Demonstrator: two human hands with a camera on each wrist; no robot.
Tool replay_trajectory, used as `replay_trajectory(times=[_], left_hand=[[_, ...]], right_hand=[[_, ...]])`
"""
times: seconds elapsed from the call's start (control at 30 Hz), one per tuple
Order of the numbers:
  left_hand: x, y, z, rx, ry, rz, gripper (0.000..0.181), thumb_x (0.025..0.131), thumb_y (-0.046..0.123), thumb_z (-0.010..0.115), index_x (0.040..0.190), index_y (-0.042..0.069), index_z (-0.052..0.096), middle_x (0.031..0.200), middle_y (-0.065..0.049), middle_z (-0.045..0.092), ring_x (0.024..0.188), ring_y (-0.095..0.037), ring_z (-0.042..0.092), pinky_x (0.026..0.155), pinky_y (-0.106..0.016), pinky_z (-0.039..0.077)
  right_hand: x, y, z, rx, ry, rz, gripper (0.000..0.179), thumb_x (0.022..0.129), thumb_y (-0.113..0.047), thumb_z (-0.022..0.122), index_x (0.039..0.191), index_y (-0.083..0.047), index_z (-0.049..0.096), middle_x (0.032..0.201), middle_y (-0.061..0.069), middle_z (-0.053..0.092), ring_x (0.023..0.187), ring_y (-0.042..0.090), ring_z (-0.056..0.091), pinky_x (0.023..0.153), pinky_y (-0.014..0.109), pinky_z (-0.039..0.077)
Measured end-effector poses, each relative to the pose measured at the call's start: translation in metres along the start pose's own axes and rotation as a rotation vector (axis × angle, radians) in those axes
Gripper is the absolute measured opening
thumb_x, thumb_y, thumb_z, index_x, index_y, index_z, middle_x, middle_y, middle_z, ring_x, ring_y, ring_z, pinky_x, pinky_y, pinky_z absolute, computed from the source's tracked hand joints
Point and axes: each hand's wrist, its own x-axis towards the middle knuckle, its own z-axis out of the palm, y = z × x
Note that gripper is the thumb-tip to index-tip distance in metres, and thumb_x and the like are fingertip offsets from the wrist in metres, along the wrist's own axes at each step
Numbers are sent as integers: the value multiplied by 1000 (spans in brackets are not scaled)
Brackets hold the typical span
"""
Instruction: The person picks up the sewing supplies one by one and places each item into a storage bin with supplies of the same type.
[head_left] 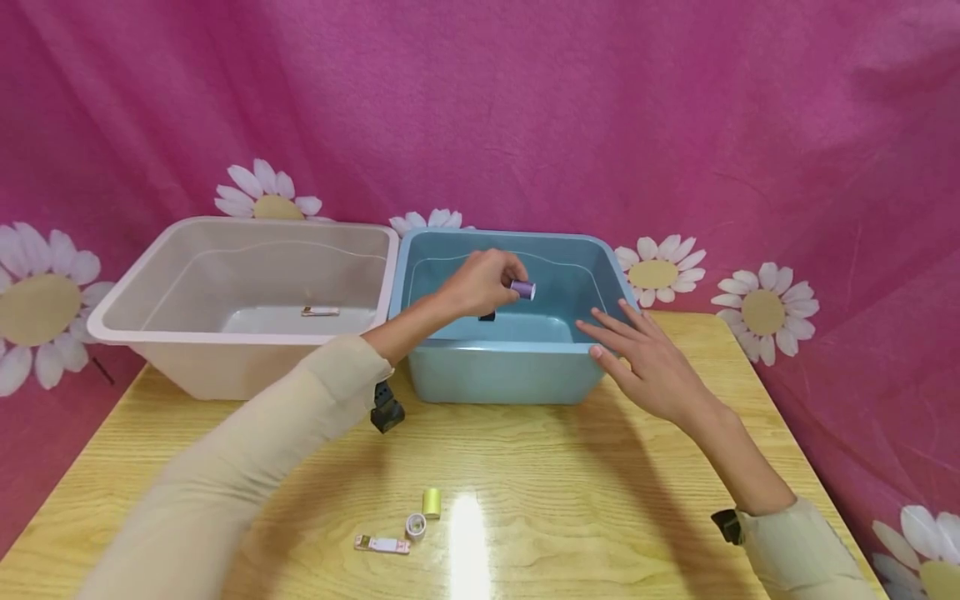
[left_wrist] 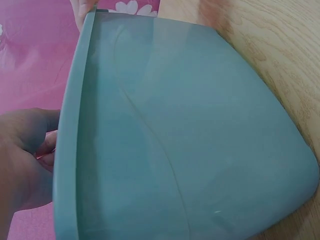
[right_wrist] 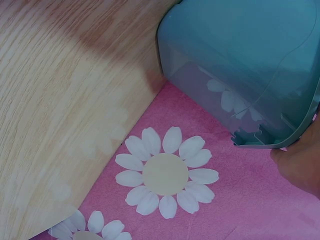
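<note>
My left hand [head_left: 483,283] pinches a purple thread spool [head_left: 522,289] over the inside of the blue bin [head_left: 510,375]. In the left wrist view that hand [left_wrist: 22,155] shows behind the bin's rim [left_wrist: 70,130], which hides its fingertips and the spool. My right hand [head_left: 648,362] rests at the bin's right rim with fingers straight and spread. The right wrist view catches only part of this hand [right_wrist: 302,162] beside the rim. Inside the blue bin, a small black thing [head_left: 487,316] shows just below the left hand.
A pale beige bin [head_left: 225,362] stands against the blue one, with a small flat pink-and-white piece [head_left: 321,312] inside. Nearer on the wooden table [head_left: 540,483] lie a yellow thread spool [head_left: 431,503], a white spool seen end-on [head_left: 416,526] and a similar flat piece [head_left: 384,545].
</note>
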Motion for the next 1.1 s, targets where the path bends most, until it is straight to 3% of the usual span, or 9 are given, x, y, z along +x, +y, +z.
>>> replay_trajectory(times=[1.1], left_hand=[[26,-18,8,54,-31,-93,22,92,-1,67,115,-2,69,110,-13,70,100,-22,61,85,-32,53]], right_hand=[[0,2,0,-6,-3,-3,46,106,-38,48,149,-21,50,155,8,39,149,39,13,116,61,11]])
